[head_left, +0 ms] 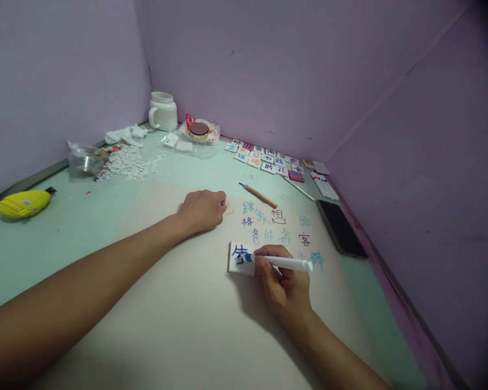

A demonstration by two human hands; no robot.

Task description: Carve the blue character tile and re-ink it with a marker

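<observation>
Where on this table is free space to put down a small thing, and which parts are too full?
Free: the pale surface between the left hand and the yellow object, and the near stretch below the right hand holding the pen. Crowded: the far edge with mug, paper scraps and tiles; the phone fills the right side.

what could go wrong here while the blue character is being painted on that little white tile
The small white square tile lies loose; the left hand rests away from it, so it may slide under the white blue-tipped marker pen. The right hand sits close to the wet-looking blue strokes and could smear them.
</observation>
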